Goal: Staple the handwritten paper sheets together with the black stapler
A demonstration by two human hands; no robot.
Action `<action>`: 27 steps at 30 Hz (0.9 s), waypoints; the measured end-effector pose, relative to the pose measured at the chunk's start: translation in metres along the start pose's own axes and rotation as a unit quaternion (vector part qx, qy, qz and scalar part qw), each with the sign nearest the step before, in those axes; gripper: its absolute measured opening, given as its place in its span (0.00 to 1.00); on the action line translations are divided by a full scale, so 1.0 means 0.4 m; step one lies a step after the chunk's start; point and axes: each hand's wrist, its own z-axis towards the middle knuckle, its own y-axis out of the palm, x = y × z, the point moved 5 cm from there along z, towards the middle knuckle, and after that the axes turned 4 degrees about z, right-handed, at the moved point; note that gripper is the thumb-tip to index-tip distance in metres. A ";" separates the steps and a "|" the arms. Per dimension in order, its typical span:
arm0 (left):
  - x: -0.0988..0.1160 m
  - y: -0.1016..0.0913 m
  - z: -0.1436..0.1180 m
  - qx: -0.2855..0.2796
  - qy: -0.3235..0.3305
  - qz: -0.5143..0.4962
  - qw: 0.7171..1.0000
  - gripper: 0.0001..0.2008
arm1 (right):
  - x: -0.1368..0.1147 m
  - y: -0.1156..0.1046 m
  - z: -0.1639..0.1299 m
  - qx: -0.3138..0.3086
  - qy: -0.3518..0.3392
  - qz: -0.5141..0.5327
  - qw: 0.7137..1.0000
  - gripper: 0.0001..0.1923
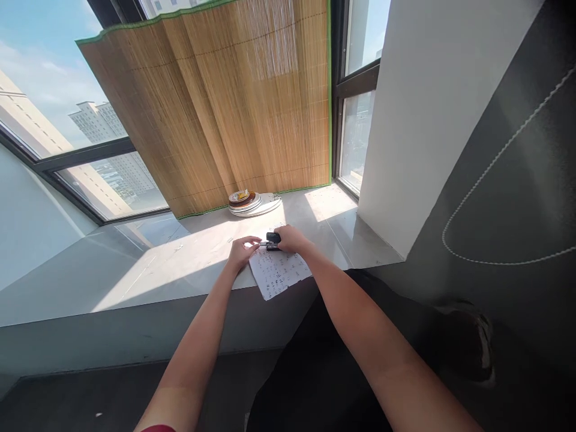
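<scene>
A white sheet of paper [278, 273] with printed marks lies on the grey window ledge [189, 258], its near corner hanging over the front edge. My right hand [291, 238] is closed on a small black stapler [272, 240] at the paper's top edge. My left hand [243, 251] rests on the paper's top left corner, fingers bent, close to the stapler's metal tip.
A stack of plates [252, 203] stands further back on the ledge against a bamboo blind [234, 102]. A white wall [427, 120] borders the ledge on the right. Windows [67, 108] show buildings outside. Dark floor lies below.
</scene>
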 end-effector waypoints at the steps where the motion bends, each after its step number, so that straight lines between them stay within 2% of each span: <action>1: -0.001 -0.002 -0.001 0.006 0.000 -0.005 1.000 0.14 | 0.001 -0.003 0.001 0.005 -0.007 0.007 1.000 0.14; 8: 0.014 -0.002 0.001 0.005 0.067 -0.048 0.997 0.19 | -0.029 -0.010 -0.006 -0.025 -0.157 0.050 0.986 0.10; 15: 0.034 0.014 -0.006 -0.026 0.095 -0.031 0.995 0.18 | -0.076 0.017 -0.019 -0.034 -0.181 -0.030 0.982 0.13; 17: 0.031 0.007 -0.004 0.002 0.071 -0.010 0.997 0.17 | -0.070 0.012 -0.012 -0.024 -0.163 0.001 0.986 0.12; 18: 0.025 -0.003 -0.004 0.034 0.052 0.005 0.998 0.15 | -0.061 0.007 -0.006 -0.013 -0.143 0.021 0.989 0.11; 20: -0.002 -0.042 -0.006 0.148 -0.005 0.044 0.988 0.14 | -0.038 -0.001 0.004 0.009 -0.086 0.044 0.995 0.12; 22: -0.045 -0.090 -0.017 0.264 -0.086 0.095 0.956 0.16 | -0.015 -0.002 0.008 0.010 -0.034 0.032 0.999 0.14; 23: -0.070 -0.110 -0.022 0.299 -0.130 0.122 0.938 0.16 | -0.006 -0.001 0.008 0.005 -0.018 0.020 1.000 0.14; 25: -0.117 -0.125 -0.015 0.265 -0.186 0.172 0.930 0.10 | 0.007 -0.002 0.005 -0.003 -0.006 0.008 1.000 0.14; 27: -0.152 -0.125 -0.004 0.223 -0.209 0.190 0.933 0.08 | 0.021 -0.007 0.002 0.001 0.012 0.021 1.000 0.14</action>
